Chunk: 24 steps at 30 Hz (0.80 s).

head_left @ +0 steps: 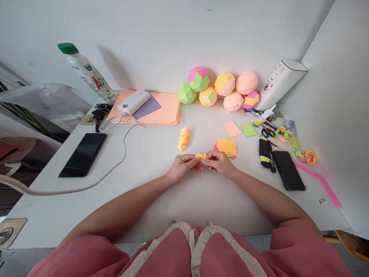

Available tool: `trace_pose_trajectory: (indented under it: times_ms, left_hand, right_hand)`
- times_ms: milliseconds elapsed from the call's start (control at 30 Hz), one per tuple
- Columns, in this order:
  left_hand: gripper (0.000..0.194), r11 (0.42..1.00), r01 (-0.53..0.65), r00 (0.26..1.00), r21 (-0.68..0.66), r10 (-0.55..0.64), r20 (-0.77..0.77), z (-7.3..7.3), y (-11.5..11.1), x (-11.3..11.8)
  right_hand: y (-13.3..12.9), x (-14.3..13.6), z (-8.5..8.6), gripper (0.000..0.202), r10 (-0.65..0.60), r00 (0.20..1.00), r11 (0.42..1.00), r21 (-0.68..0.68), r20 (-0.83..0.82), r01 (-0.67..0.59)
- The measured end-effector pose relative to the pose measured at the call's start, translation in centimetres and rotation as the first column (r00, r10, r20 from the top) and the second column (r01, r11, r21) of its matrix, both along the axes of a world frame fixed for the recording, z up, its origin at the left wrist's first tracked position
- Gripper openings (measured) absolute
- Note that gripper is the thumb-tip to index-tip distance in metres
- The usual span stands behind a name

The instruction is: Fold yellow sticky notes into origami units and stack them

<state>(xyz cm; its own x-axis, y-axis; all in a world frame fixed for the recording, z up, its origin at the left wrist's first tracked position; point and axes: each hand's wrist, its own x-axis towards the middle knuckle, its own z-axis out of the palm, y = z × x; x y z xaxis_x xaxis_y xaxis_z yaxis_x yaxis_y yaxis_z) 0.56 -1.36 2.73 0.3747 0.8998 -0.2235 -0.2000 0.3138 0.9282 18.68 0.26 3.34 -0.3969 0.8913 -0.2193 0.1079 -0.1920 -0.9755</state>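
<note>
A small folded orange paper (201, 156) is pinched between my two hands above the white table. My left hand (184, 166) grips its left end, and my right hand (220, 163) grips its right end. Just beyond my right hand lies a stack of orange square papers (227, 146) with pink ones under it. A short row of folded orange and peach pieces (184, 139) stands beyond my left hand. Farther off are peach papers (232, 129) and green papers (249, 129).
Several paper balls (225, 84) rest along the wall. Left are a power bank (134, 101) with a cable, a black phone (83, 155) and a bottle (89, 75). Right are scissors (268, 132), a cutter (264, 152), another phone (288, 170) and a white box (281, 84).
</note>
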Motion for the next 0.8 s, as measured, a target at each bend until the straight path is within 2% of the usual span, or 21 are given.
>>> trace_pose_trajectory:
  times_ms: [167,500,800]
  left_hand:
    - [0.032,1.0,0.021,1.0,0.022,-0.02,-0.015,0.0,0.0,0.0]
    - [0.029,1.0,-0.006,0.998,0.016,0.007,-0.066,0.1,-0.1,0.2]
    - [0.031,0.999,0.035,0.996,0.034,-0.032,-0.082,-0.2,-0.1,0.1]
  right_hand:
    - [-0.1,0.0,-0.3,0.027,0.031,0.997,0.999,-0.024,0.07,-0.029]
    - [-0.7,-0.3,0.0,0.024,0.036,0.997,0.995,0.087,0.07,-0.042]
    - [-1.1,-0.6,0.1,0.018,0.013,0.992,0.997,0.069,0.125,-0.022]
